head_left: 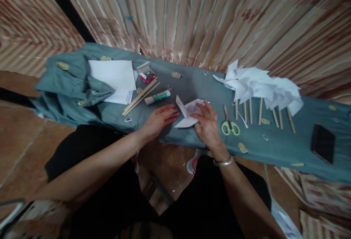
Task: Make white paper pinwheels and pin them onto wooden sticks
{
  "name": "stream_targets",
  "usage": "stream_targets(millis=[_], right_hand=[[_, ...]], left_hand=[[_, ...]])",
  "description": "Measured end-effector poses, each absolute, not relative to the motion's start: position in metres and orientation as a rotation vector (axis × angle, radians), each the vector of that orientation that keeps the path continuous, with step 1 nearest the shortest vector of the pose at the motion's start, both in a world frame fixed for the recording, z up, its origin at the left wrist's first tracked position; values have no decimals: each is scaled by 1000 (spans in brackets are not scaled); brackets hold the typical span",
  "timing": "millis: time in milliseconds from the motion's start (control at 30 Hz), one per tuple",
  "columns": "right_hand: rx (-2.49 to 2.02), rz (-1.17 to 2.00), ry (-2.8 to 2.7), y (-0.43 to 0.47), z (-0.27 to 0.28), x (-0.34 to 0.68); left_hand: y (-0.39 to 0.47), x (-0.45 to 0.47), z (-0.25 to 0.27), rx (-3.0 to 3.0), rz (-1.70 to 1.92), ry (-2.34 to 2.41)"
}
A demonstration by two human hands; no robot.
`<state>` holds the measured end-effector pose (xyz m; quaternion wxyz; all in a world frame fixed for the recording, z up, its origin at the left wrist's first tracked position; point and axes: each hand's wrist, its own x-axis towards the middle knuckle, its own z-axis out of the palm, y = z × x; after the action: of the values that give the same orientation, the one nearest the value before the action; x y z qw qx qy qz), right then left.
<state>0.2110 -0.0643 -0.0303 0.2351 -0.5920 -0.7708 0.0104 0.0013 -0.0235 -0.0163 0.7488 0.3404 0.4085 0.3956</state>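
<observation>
A white paper pinwheel (188, 111) without a stick lies on the green cloth in front of me. My right hand (206, 124) is on its right side, thumb and fingers closed over the folded paper. To the left of the pinwheel, my left hand (161, 119) rests on the cloth with its fingers stretched out, fingertips close to a paper point. A glue stick (157, 97) lies just beyond the left hand. Scissors (229, 124) with green handles lie to the right of my right hand. Whether a pin sits in the pinwheel's centre is hidden.
Wooden sticks (141, 96) lie beside a small red box of metal pins (147, 74). White paper sheets (113, 74) are stacked at left, partly under bunched cloth (65, 82). Several finished pinwheels (260, 85) on sticks overlap at right. A black phone (323, 143) lies near the right end.
</observation>
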Motion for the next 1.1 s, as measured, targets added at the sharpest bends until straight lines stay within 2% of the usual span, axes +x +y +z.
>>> stream_targets(millis=[500,733,1100], right_hand=[[-1601,156,-2075,-64,-28,202],[-1580,44,-2043,-68,-16,200],[-1489,-125,-2082,-79,10,184]], left_hand=[[-32,32,3,451,688,779],[-29,35,9,426,701,786],[-18,24,23,746,850,622]])
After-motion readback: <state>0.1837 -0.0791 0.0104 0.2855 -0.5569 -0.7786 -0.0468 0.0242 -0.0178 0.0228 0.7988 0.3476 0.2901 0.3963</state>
